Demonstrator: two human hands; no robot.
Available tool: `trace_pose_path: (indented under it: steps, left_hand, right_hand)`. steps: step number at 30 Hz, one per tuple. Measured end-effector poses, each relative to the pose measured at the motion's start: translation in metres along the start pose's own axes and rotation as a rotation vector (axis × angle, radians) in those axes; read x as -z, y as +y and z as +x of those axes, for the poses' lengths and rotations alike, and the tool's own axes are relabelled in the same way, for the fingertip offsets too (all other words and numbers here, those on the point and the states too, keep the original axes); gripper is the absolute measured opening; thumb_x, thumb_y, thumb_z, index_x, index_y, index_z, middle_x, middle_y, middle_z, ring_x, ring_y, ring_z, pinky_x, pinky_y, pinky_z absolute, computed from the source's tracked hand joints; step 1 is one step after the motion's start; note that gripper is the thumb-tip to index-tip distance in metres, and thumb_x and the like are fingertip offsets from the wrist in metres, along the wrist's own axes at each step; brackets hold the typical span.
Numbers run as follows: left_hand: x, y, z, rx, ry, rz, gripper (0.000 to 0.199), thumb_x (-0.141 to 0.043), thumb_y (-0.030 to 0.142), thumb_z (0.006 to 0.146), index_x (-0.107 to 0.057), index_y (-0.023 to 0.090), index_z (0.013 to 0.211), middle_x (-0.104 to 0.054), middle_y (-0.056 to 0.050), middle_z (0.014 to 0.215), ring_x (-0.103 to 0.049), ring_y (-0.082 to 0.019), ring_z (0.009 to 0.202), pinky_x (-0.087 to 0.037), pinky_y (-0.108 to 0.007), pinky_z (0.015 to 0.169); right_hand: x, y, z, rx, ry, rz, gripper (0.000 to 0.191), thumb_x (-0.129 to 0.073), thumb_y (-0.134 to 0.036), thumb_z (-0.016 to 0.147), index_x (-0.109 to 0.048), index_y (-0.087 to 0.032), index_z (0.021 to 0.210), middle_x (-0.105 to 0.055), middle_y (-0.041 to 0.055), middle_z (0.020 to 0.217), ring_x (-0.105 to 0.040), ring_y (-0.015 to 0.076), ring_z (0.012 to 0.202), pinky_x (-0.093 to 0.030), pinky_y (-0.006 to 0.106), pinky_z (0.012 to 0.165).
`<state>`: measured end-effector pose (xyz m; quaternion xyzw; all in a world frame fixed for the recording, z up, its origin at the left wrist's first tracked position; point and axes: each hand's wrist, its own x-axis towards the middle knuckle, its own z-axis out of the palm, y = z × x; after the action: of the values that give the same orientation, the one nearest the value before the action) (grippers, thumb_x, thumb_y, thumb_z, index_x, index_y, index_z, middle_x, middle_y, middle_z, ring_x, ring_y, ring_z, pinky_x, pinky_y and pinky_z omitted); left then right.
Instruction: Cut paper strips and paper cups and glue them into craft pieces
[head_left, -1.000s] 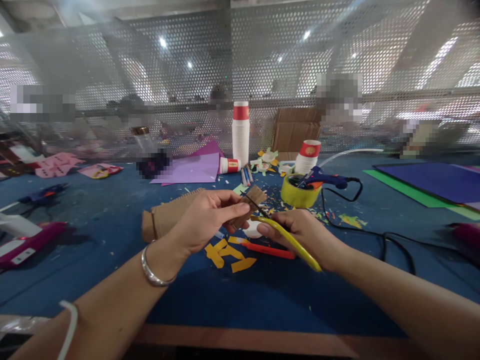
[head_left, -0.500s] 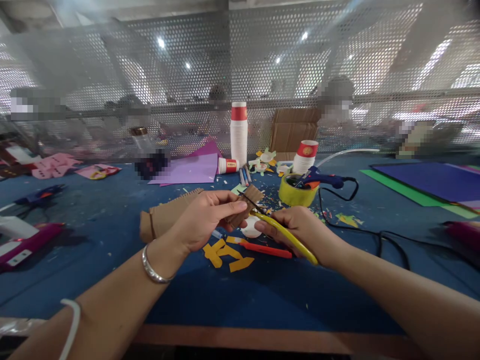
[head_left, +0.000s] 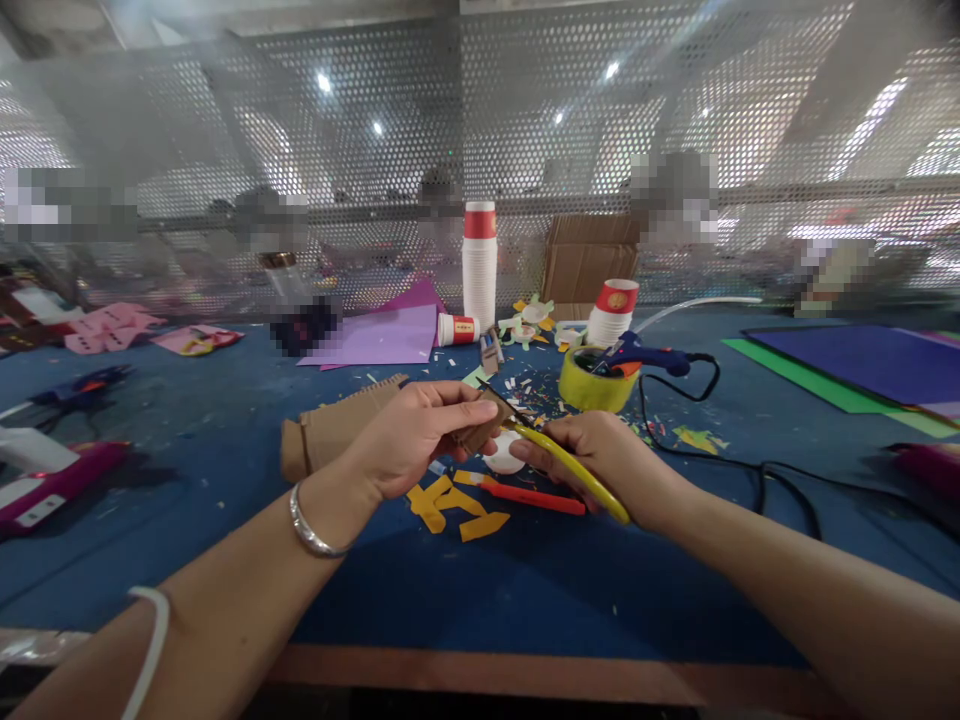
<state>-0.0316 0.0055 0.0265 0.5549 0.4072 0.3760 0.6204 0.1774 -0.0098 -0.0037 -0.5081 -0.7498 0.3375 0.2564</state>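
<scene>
My left hand (head_left: 409, 432) pinches a small piece of brown cardboard (head_left: 480, 428) between thumb and fingers. In my right hand (head_left: 600, 455) is a pair of scissors (head_left: 574, 470) with yellow handles, its dark blades at the far edge of that piece. A bigger folded piece of cardboard (head_left: 326, 440) lies behind my left wrist. Below the hands are yellow paper cutouts (head_left: 442, 505) and an orange-red pen-like tool (head_left: 536, 497). A white round piece (head_left: 506, 453) shows partly between the hands. A small brown scrap (head_left: 491, 352) is by the markers.
A tall stack of paper cups (head_left: 480, 265) stands at the back, with a cup (head_left: 457, 330) on its side. To the right, a blue glue gun (head_left: 649, 357) rests on a yellow tape roll (head_left: 592, 392), its black cord trailing rightward. Coloured sheets (head_left: 847, 365) lie far right.
The far end of the cardboard piece has come off at the scissors, leaving a shorter piece in my left hand. A brown scrap now shows beside the markers. Both hands stay nearly in place.
</scene>
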Motion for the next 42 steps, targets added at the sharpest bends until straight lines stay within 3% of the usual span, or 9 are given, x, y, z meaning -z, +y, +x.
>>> trace_pose_path:
  steps: [7,11,20,27,42]
  left_hand:
    - [0.004,0.001,0.000,-0.067,0.002,0.007,0.012,-0.073,0.025,0.081,-0.074,0.013,0.080,-0.074,-0.005,0.078,-0.068,-0.011,0.074,-0.050,-0.018,0.065]
    - [0.005,0.001,0.001,-0.088,0.006,0.021,0.016,-0.074,0.022,0.079,-0.074,0.013,0.092,-0.076,-0.005,0.090,-0.069,-0.012,0.081,-0.054,-0.022,0.075]
    - [0.005,0.006,-0.001,-0.109,0.156,0.020,0.025,-0.077,0.026,0.078,-0.059,0.018,0.092,-0.076,-0.003,0.085,-0.074,-0.017,0.074,-0.051,-0.021,0.057]
    - [0.005,0.007,-0.002,-0.182,0.208,0.074,0.021,-0.078,0.029,0.079,-0.062,0.017,0.087,-0.074,-0.001,0.080,-0.072,-0.014,0.072,-0.049,-0.021,0.057]
    - [0.000,0.001,-0.001,-0.162,0.169,0.113,0.018,-0.078,0.028,0.074,-0.066,0.016,0.080,-0.072,-0.001,0.074,-0.070,-0.014,0.068,-0.047,-0.022,0.056]
  right_hand:
    - [0.002,0.005,0.004,-0.041,0.036,0.145,0.053,-0.059,-0.066,0.082,-0.048,-0.020,0.059,-0.043,-0.0048,0.041,-0.039,0.0098,0.037,-0.024,0.025,0.041]
    - [0.005,0.007,0.004,0.000,0.055,0.110,0.051,-0.060,-0.065,0.082,-0.050,-0.020,0.061,-0.045,-0.0045,0.044,-0.040,0.0102,0.040,-0.023,0.025,0.042]
    - [0.011,0.004,0.002,0.064,0.093,-0.082,0.057,-0.052,-0.076,0.081,-0.050,-0.020,0.068,-0.045,-0.0027,0.059,-0.040,0.0128,0.055,-0.024,0.026,0.049]
    - [0.011,0.001,0.002,0.078,0.052,-0.165,0.050,-0.056,-0.068,0.083,-0.051,-0.020,0.072,-0.048,-0.0032,0.064,-0.041,0.0133,0.060,-0.028,0.027,0.053]
    - [0.011,-0.005,-0.002,0.078,-0.042,-0.082,0.045,-0.063,-0.062,0.082,-0.055,-0.018,0.072,-0.047,-0.0041,0.063,-0.038,0.0117,0.059,-0.026,0.025,0.051]
